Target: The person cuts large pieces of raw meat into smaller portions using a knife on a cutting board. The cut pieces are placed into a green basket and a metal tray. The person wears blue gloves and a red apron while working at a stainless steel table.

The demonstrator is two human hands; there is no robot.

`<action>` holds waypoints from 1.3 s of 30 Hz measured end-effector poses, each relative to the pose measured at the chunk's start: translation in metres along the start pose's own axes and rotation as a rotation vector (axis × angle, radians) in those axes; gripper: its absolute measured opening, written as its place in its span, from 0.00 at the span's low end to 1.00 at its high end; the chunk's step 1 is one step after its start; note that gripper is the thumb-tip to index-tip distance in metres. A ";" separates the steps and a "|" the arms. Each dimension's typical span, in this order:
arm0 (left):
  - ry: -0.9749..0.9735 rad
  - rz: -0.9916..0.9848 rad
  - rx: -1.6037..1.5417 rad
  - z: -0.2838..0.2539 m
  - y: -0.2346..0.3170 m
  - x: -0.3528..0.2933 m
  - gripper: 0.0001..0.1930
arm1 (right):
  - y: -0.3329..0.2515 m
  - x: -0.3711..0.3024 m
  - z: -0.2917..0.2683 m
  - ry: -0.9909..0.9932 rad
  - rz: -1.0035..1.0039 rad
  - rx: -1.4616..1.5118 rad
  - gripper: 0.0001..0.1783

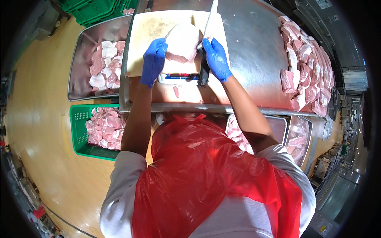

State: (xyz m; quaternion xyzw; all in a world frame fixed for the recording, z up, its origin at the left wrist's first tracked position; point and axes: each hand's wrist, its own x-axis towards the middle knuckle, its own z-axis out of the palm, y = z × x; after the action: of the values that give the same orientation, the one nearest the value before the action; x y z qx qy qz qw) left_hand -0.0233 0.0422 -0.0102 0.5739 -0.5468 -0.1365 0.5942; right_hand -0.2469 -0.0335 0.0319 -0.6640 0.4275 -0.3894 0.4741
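Observation:
A large pale piece of meat point(183, 41), pink along its near edge, lies on the white cutting board point(143, 29). My left hand point(154, 61), in a blue glove, grips the meat's left edge between thumb and fingers. At the right edge is my gloved right hand point(217, 60), closed around a knife point(204, 69). The black handle points toward me, and the light blade reaches away past the board's far side. Just in front of the board, a scale point(168, 79) shows a lit red display, partly covered by the board.
Many meat pieces point(305, 63) are piled on the steel table point(254, 51) at right. On the left stand a metal tub point(75, 75) and a green crate point(77, 131), both holding cut meat. Metal trays point(279, 126) with meat sit below the table's near edge. Green crates point(93, 12) are stacked far left.

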 end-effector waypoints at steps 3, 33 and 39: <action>-0.046 0.339 0.296 -0.005 -0.025 -0.025 0.10 | -0.016 0.029 -0.008 -0.076 -0.079 0.063 0.19; 0.297 -0.176 0.336 0.008 0.080 -0.060 0.10 | -0.064 -0.091 -0.091 -0.531 -0.306 -1.184 0.09; 0.347 0.007 0.285 0.022 0.052 -0.045 0.06 | -0.062 -0.062 0.012 -0.302 -0.421 -0.856 0.08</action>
State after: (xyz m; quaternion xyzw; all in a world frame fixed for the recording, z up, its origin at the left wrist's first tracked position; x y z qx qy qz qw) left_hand -0.0820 0.0818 0.0049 0.6650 -0.4521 0.0453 0.5927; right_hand -0.2441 0.0397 0.0812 -0.9197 0.3324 -0.1660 0.1268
